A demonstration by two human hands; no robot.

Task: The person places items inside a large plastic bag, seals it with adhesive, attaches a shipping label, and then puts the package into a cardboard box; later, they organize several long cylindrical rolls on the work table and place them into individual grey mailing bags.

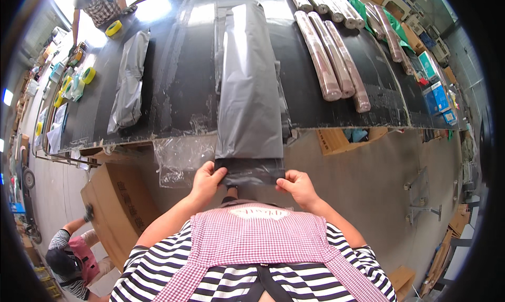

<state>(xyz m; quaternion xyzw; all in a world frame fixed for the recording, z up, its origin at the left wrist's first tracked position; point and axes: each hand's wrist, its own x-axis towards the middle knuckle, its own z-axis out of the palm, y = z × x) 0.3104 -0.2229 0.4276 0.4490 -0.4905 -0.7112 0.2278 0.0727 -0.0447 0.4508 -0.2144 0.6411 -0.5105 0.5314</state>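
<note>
A long grey plastic mailing bag (250, 91) lies lengthwise on the black table, its near end hanging past the front edge toward me. The open end shows a dark inner strip (250, 171). My left hand (206, 182) pinches the left corner of that strip between thumb and fingers. At the right corner, my right hand (298, 188) grips the strip the same way, holding the mouth stretched flat. Whatever is inside the bag is hidden.
A second grey bag (131, 81) lies left on the black table (184, 65). Several plastic-wrapped rolls (329, 63) lie right. Yellow tape rolls (88, 75) sit far left. Clear film (181, 162) hangs off the edge. One co-worker (100, 7) stands across; another handles a large carton (121, 202).
</note>
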